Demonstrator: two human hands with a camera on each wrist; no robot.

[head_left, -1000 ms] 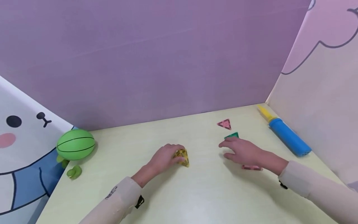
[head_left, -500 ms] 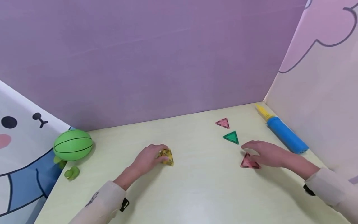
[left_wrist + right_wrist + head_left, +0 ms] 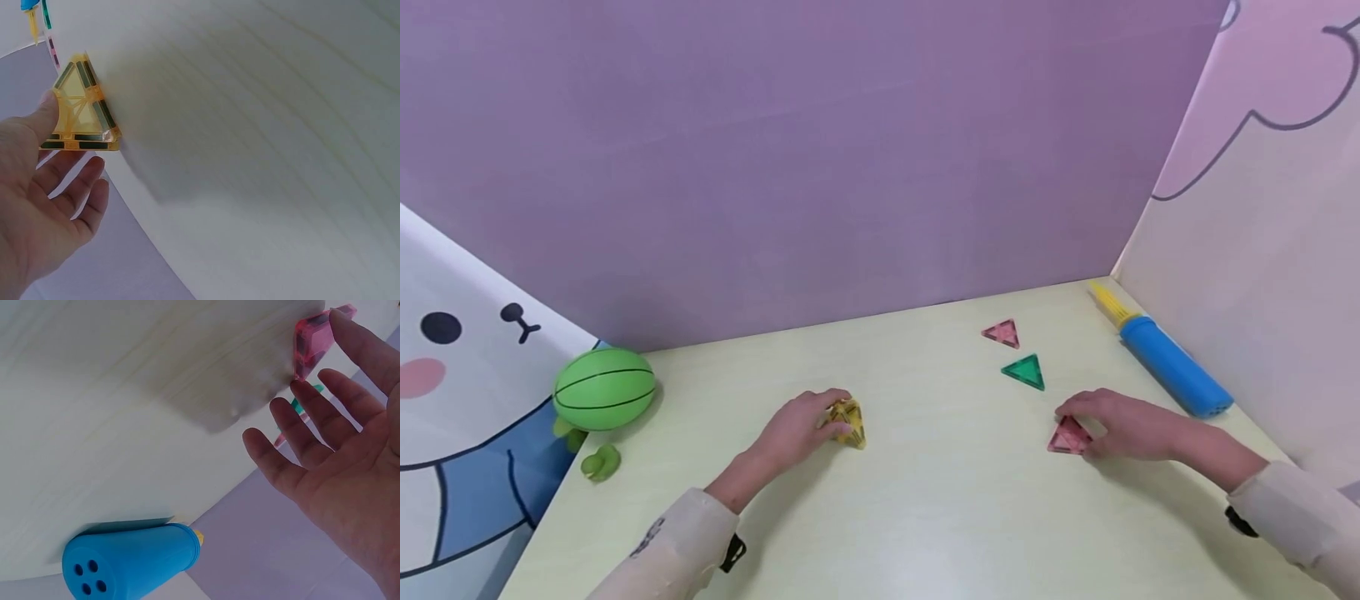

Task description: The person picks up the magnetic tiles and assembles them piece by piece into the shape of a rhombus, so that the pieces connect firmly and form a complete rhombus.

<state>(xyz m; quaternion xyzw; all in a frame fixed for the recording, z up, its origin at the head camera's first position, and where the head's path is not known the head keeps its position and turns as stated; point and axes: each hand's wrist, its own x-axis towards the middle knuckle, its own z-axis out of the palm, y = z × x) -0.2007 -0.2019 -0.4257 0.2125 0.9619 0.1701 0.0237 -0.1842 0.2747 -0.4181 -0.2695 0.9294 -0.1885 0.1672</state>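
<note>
My left hand [image 3: 797, 427] pinches a pointed piece of joined yellow triangular magnetic tiles [image 3: 76, 112] between thumb and fingers. In the left wrist view its other fingers hang loosely below the piece. My right hand [image 3: 1131, 427] has its thumb and a fingertip at two corners of a pink triangular magnetic tile [image 3: 1068, 437], low over the table. The right wrist view shows this pink tile [image 3: 310, 340] between thumb and fingertips, with the remaining fingers spread. Behind that hand a green triangular tile [image 3: 1026, 372] lies flat, and farther back another pink triangular tile [image 3: 1003, 333].
A blue hand pump [image 3: 1176, 367] with a yellow nozzle lies along the right wall. At the left edge sit a green striped ball [image 3: 604, 389] and a small green toy [image 3: 600, 462]. A purple wall [image 3: 850, 167] bounds the pale table [image 3: 910, 533] at the back.
My right hand has moved right, from over the green tile to the pink tile, and its thumb and finger have closed on it. My left hand has shifted left with the yellow tiles.
</note>
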